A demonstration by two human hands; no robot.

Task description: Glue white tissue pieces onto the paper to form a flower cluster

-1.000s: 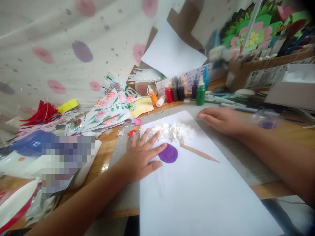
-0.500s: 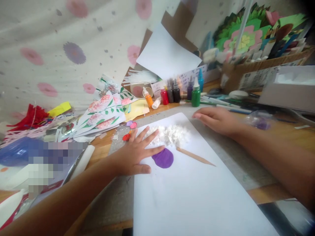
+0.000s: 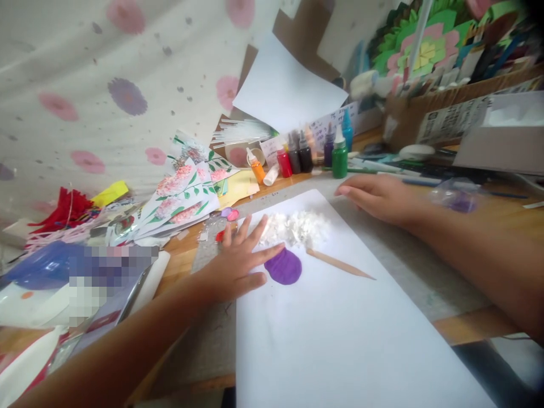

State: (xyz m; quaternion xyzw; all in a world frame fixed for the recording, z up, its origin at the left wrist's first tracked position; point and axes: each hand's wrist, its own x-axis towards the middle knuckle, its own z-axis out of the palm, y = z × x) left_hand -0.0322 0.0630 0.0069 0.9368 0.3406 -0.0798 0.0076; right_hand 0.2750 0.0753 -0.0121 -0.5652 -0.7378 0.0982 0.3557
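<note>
My left hand lies with its fingers spread over the left edge of a white sheet of paper. The tip of its index finger reaches the upper edge of a flat purple clay disc. Behind the disc sits a heap of white fluffy shreds. A wooden clay tool with a pointed end rests on the paper to the right of the disc. My right hand rests on the grey mat beyond the paper's right edge, fingers loosely stretched, with nothing seen in it.
Several paint bottles stand behind the paper. Painted flower cards lie at the back left, and a plastic bag of purple material is beside my right wrist. A cardboard box of tools occupies the back right.
The camera view has shifted slightly. My left hand has barely moved, its index fingertip still at the purple disc's edge. My right hand stays on the mat.
</note>
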